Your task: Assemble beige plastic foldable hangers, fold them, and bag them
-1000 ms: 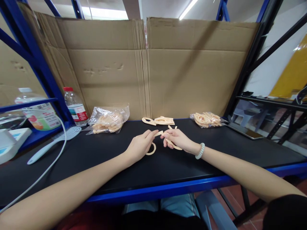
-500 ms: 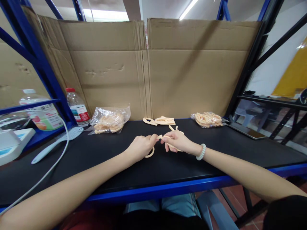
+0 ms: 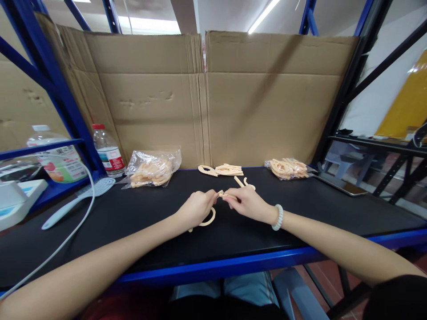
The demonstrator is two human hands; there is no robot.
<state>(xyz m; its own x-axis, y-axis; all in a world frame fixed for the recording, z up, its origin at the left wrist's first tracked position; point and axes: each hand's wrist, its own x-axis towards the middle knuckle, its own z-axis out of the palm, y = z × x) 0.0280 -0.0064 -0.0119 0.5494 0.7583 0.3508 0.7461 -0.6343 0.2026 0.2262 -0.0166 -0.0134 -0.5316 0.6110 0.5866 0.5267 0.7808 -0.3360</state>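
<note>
My left hand [image 3: 197, 208] and my right hand [image 3: 251, 204] meet over the black table, both with fingers pinched. Small pale, wood-coloured pieces [image 3: 220, 194] show between their fingertips; their full shape is hidden. Below my left hand curves a pale ring-shaped piece [image 3: 212, 218], partly covered by the hand; whether it is held or lies on the table I cannot tell. Just beyond my right hand, further pale pieces [image 3: 239, 181] stick out, one straight and one curved. A small pile of flat pale pieces [image 3: 229, 170] lies at the back by the cardboard.
Clear bags of pale pieces lie at back left [image 3: 151, 171] and back right [image 3: 288, 168]. On the left are a hairbrush [image 3: 71, 205], a white cable [image 3: 82, 224] and a red-capped bottle [image 3: 109, 153]. A phone-like slab [image 3: 343, 184] lies right. Cardboard [image 3: 276, 102] walls the back.
My right hand has turned palm-down, and the piece that showed beneath it is now hidden. More of the ring below my left hand shows. The view has shifted slightly.
</note>
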